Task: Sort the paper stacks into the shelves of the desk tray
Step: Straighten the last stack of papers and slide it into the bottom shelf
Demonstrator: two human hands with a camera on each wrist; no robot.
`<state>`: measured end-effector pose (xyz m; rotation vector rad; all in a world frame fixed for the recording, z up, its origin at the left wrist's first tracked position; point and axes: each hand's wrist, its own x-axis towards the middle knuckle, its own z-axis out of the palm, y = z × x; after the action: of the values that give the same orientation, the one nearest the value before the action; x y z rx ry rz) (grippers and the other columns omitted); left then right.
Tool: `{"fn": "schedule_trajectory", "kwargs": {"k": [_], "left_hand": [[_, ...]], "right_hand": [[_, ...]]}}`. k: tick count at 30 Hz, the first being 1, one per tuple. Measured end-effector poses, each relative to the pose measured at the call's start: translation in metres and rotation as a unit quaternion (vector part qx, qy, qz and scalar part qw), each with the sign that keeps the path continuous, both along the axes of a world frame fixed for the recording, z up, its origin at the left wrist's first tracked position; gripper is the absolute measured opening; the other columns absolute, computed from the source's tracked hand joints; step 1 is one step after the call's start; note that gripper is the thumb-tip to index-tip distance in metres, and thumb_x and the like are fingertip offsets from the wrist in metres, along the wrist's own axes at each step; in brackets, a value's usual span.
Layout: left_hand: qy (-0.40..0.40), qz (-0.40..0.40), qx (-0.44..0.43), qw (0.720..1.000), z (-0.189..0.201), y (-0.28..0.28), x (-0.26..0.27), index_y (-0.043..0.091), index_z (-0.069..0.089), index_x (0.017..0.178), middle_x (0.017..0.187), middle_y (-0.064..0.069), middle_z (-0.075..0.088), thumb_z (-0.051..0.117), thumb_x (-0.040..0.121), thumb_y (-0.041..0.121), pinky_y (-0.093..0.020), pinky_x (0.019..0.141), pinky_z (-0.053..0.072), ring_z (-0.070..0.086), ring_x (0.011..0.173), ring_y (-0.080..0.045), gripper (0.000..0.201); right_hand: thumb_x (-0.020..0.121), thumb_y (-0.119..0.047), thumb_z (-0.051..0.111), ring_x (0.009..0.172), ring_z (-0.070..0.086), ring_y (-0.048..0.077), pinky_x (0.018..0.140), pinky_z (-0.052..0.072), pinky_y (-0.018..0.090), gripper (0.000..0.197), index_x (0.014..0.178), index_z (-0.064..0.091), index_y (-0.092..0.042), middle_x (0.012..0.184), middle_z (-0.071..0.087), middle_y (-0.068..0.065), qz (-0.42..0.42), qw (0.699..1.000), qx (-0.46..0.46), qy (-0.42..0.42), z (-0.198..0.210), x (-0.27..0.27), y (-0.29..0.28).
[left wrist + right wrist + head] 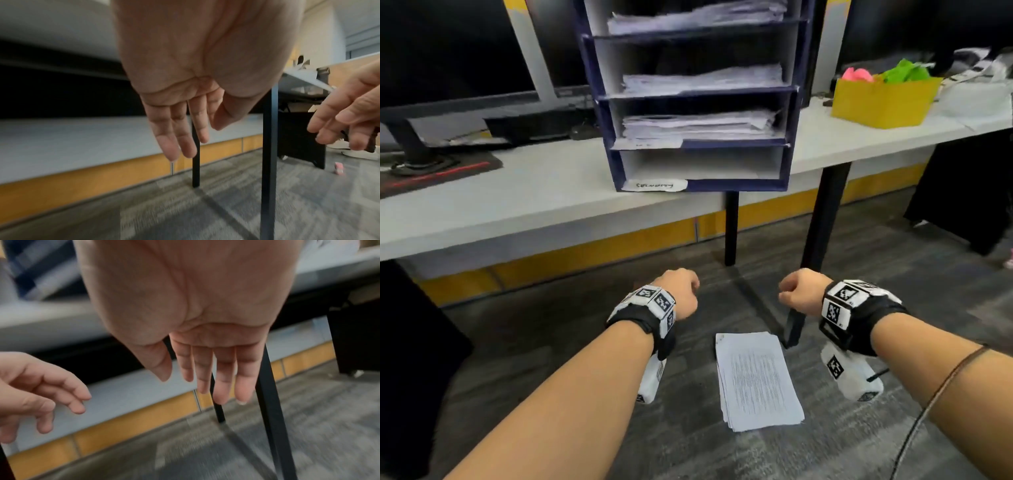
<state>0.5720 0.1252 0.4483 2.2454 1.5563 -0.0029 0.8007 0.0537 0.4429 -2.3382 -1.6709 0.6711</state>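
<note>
- Grey carpet [859,260] covered the floor under a white desk [524,192] with black legs.
- On the desk stood a blue tray [796,113] with four visible shelves; the upper three held paper, the bottom one looked bare.
- One paper stack [758,378] lay flat on the carpet, between the two forearms and nearer to the person than both hands.
- The left hand [680,293] hung above the carpet, its fingers [174,129] loose and nearly straight, holding nothing.
- The right hand [803,289] hung beside it, well apart, its fingers [224,374] also relaxed and empty.
- A yellow box [883,101] with pink and green things stood on the desk at the right.
- A monitor [455,51] stood at the left.
</note>
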Motion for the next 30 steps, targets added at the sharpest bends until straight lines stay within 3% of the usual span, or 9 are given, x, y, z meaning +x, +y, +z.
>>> {"fn": "schedule_trajectory", "kwargs": {"k": [5, 10, 12, 14, 18, 20, 24, 26, 30], "left_hand": [[0.042, -0.002, -0.087, 0.995, -0.133, 0.038, 0.03, 0.026, 0.051, 0.13, 0.121, -0.003, 0.062, 0.053, 0.085, 0.017, -0.038, 0.091, 0.053, 0.061, 0.105, -0.027, 0.045], [0.041, 0.023, -0.133, 0.99, -0.241, 0.058, 0.046, 0.017, 0.046, 0.136, 0.131, -0.01, 0.058, 0.05, 0.094, 0.018, -0.035, 0.094, 0.049, 0.058, 0.114, -0.03, 0.042], [0.035, 0.046, -0.14, 0.988, -0.284, 0.062, 0.053, 0.014, 0.049, 0.131, 0.124, -0.011, 0.06, 0.05, 0.094, 0.02, -0.035, 0.091, 0.05, 0.06, 0.109, -0.031, 0.037], [0.022, 0.065, -0.153, 0.986, -0.324, 0.067, 0.063, 0.012, 0.05, 0.128, 0.119, -0.012, 0.062, 0.051, 0.094, 0.021, -0.035, 0.088, 0.049, 0.061, 0.105, -0.032, 0.035], [0.004, 0.081, -0.19, 0.978, -0.389, 0.075, 0.085, 0.012, 0.05, 0.128, 0.12, -0.013, 0.062, 0.052, 0.093, 0.024, -0.038, 0.09, 0.051, 0.061, 0.105, -0.033, 0.036], [-0.003, 0.077, -0.21, 0.975, -0.415, 0.078, 0.094, 0.009, 0.052, 0.125, 0.123, -0.013, 0.06, 0.054, 0.093, 0.025, -0.042, 0.093, 0.051, 0.06, 0.107, -0.033, 0.036], [0.019, 0.07, -0.242, 0.967, -0.459, 0.081, 0.106, 0.006, 0.045, 0.134, 0.136, -0.014, 0.049, 0.049, 0.098, 0.028, -0.04, 0.101, 0.045, 0.052, 0.12, -0.032, 0.043], [0.029, 0.076, -0.251, 0.964, -0.481, 0.082, 0.108, 0.005, 0.043, 0.137, 0.139, -0.014, 0.048, 0.046, 0.099, 0.029, -0.038, 0.102, 0.043, 0.05, 0.123, -0.032, 0.045], [0.019, 0.11, -0.275, 0.955, -0.509, 0.076, 0.104, 0.006, 0.047, 0.132, 0.132, -0.013, 0.052, 0.049, 0.098, 0.029, -0.036, 0.101, 0.042, 0.052, 0.12, -0.031, 0.041]], "right_hand": [[0.086, -0.027, 0.059, 0.105, 0.062, 0.028, 0.076, 0.043, 0.026, 0.032, 0.111, 0.066, -0.007, 0.099, 0.065, 0.008, 0.004, 0.995, -0.1, 0.019, -0.131, 0.024, 0.053], [0.09, -0.033, 0.056, 0.122, 0.053, 0.027, 0.094, 0.043, 0.03, 0.05, 0.131, 0.054, -0.005, 0.134, 0.055, 0.012, -0.027, 0.986, -0.158, 0.051, -0.235, 0.049, 0.077], [0.091, -0.032, 0.056, 0.122, 0.052, 0.03, 0.084, 0.047, 0.031, 0.054, 0.137, 0.048, -0.005, 0.136, 0.052, 0.012, -0.058, 0.982, -0.168, 0.063, -0.273, 0.058, 0.079], [0.091, -0.029, 0.058, 0.117, 0.055, 0.031, 0.076, 0.048, 0.033, 0.055, 0.138, 0.045, -0.004, 0.133, 0.054, 0.012, -0.101, 0.976, -0.169, 0.09, -0.309, 0.068, 0.078], [0.089, -0.026, 0.06, 0.087, 0.058, 0.03, 0.069, 0.044, 0.035, 0.044, 0.119, 0.056, 0.006, 0.111, 0.063, 0.021, -0.149, 0.965, -0.185, 0.11, -0.368, 0.084, 0.077], [0.088, -0.028, 0.061, 0.086, 0.06, 0.031, 0.067, 0.04, 0.034, 0.046, 0.117, 0.058, 0.008, 0.105, 0.064, 0.023, -0.158, 0.962, -0.19, 0.115, -0.389, 0.087, 0.079], [0.089, -0.039, 0.057, 0.119, 0.053, 0.035, 0.086, 0.043, 0.033, 0.063, 0.136, 0.045, 0.001, 0.135, 0.051, 0.021, -0.15, 0.957, -0.217, 0.122, -0.432, 0.086, 0.09], [0.09, -0.041, 0.057, 0.126, 0.048, 0.035, 0.1, 0.044, 0.043, 0.071, 0.144, 0.033, -0.002, 0.143, 0.043, 0.019, -0.164, 0.949, -0.229, 0.14, -0.452, 0.082, 0.095], [0.088, -0.038, 0.06, 0.129, 0.043, 0.037, 0.106, 0.038, 0.041, 0.075, 0.143, 0.026, -0.001, 0.144, 0.038, 0.021, -0.211, 0.943, -0.229, 0.119, -0.49, 0.075, 0.091]]}}
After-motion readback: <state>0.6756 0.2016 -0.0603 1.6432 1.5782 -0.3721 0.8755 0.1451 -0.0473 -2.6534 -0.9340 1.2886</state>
